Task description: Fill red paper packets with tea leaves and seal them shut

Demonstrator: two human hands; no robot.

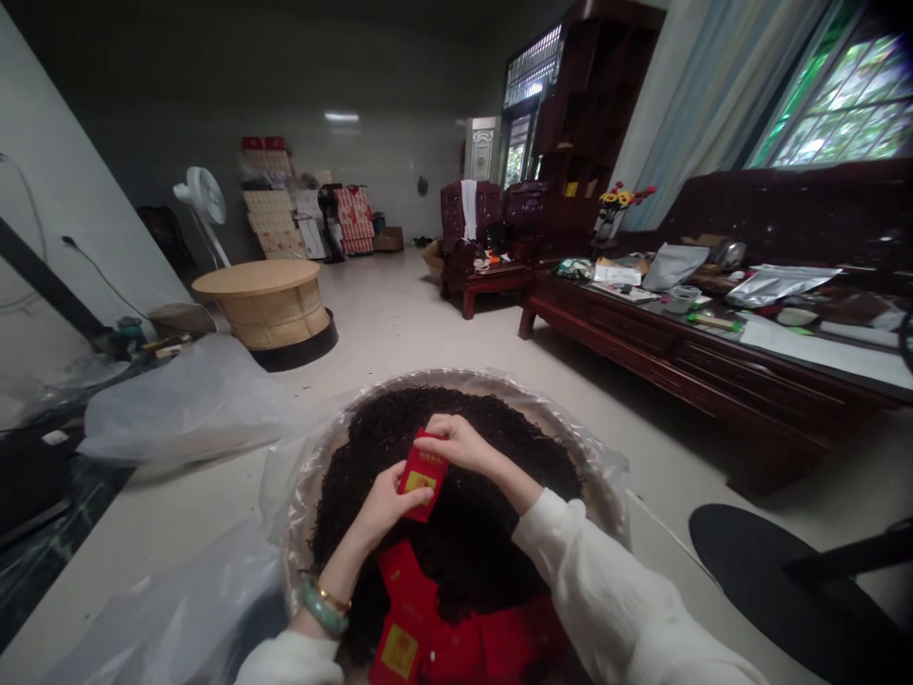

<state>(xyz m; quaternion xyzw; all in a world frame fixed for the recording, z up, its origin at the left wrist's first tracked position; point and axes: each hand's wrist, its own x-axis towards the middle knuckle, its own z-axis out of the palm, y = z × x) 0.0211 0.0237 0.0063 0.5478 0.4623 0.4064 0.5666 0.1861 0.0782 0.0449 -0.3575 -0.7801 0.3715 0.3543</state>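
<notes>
Both hands hold one small red packet (424, 480) with gold print, tilted over a wide round basket (620, 518) lined with clear plastic. Thumb on its front, my left hand (389, 499) grips the lower left edge. My right hand (456, 442) is closed on the top end of the packet. Dark, twisted dried leaves, like loose tea (399, 409), fill the basket. Closer to me, several more red packets (410, 590) lie on the leaves, one showing a gold square. Whether the held packet's top is unsealed cannot be made out under my fingers.
Sheets of clear plastic (185, 409) lie on the floor at left. Behind stands a round woven drum with a wooden top (257, 276), near a white fan (203, 195). A dark wooden table (642, 352) holding bags and papers is at right, and a black round base (770, 571) sits nearer.
</notes>
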